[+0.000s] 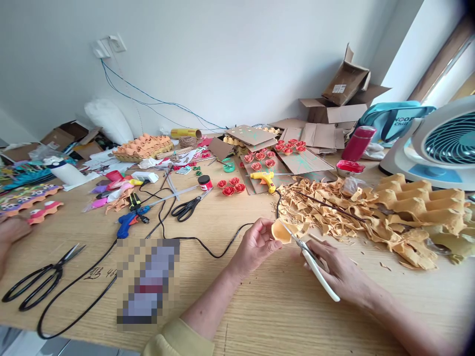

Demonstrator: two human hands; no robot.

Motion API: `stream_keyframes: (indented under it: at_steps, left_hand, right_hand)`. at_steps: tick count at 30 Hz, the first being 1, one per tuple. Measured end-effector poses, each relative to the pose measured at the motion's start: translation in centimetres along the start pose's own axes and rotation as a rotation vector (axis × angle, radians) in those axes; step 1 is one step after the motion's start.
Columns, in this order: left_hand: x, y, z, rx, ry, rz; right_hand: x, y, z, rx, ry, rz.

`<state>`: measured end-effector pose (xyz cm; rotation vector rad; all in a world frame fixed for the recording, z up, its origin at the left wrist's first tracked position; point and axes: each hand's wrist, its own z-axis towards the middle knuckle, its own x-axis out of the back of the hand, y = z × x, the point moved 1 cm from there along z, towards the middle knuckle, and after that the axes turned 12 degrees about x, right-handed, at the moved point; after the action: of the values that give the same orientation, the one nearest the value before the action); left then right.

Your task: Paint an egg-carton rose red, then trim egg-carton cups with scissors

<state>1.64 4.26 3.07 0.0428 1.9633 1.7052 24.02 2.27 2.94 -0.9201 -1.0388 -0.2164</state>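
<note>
Between the thumb and fingers of my left hand (259, 243) is a yellow egg-carton cup (281, 232), its hollow side partly facing me. My right hand (339, 271) grips white-handled scissors (318, 273), and their blades reach the right side of the cup. Just beyond both hands lies a heap of torn yellow carton scraps (326, 205). A yellow glue gun (265, 179) rests behind the cup. Red carton roses (232, 186) stand to its left, with more on cardboard further back.
At the right sit yellow egg trays (423, 202) and a white fan (430, 143). Black scissors (40, 282), a blue glue gun (131, 221) and looping black cords lie on the left. Another person's hand (15, 232) rests at the far left edge. A red bottle (358, 143) stands at the back.
</note>
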Motion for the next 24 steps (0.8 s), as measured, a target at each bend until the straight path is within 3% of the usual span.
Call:
stream_keyframes:
  at_steps: [8, 24]
  left_hand:
    - [0.2, -0.4, 0.2, 0.088, -0.046, -0.011]
    - [0.6, 0.4, -0.1, 0.056, -0.143, 0.022]
  right_hand:
    - [0.3, 0.2, 0.0, 0.067, 0.030, -0.066]
    - [0.4, 1.1, -0.6, 0.186, 0.037, -0.122]
